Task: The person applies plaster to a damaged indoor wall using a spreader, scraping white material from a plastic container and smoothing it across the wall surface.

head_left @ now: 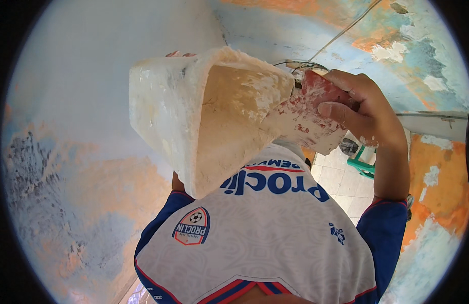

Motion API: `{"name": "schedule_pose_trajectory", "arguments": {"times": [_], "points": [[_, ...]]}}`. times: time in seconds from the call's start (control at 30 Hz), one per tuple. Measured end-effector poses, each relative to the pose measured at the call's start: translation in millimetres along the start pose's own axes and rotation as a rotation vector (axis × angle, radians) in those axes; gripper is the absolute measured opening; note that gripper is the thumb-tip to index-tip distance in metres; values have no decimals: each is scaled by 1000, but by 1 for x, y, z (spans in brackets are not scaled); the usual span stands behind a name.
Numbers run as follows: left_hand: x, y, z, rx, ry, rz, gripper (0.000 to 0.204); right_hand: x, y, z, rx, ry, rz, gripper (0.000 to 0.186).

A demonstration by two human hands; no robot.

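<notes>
Gripping the red, white-smeared scraper (pixel 305 119) between thumb and fingers of the right hand (pixel 364 104), setting its left edge at the mouth of the pale tub (pixel 163 101). Holding up the tub, tilted with its mouth facing right, with the left hand (pixel 172 53), showing only fingertips over the upper edge. Wearing a white and blue shirt (pixel 275 228). Working between patchy walls (pixel 437 177), with a green stool (pixel 364 166) and pale tiles (pixel 330 177) showing below the scraper.
</notes>
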State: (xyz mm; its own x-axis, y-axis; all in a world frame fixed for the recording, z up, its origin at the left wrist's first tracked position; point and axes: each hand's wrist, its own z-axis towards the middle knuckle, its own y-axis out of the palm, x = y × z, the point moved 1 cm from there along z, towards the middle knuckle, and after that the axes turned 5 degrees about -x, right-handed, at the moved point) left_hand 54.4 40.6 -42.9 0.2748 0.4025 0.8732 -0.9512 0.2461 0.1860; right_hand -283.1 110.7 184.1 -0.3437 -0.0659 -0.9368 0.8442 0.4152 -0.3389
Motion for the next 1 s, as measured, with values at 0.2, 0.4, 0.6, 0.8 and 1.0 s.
{"name": "schedule_pose_trajectory", "arguments": {"times": [0.2, 0.4, 0.6, 0.8, 1.0], "points": [[-9, 6, 13, -11, 62, 18, 98, 7, 6, 6, -83, 145, 154, 31], [-6, 6, 7, -16, 69, 26, 100, 11, 6, 7, -102, 233, 87, 38], [1, 4, 2, -37, 74, 62, 101, 31, 4, 13, -146, 215, 142, 35], [-8, 9, 13, -52, 116, 79, 102, 46, 9, 19, -168, 350, 172, 42], [-16, 14, 19, -64, 130, 87, 103, 83, 6, 22, -151, 305, 370, 45]]}}
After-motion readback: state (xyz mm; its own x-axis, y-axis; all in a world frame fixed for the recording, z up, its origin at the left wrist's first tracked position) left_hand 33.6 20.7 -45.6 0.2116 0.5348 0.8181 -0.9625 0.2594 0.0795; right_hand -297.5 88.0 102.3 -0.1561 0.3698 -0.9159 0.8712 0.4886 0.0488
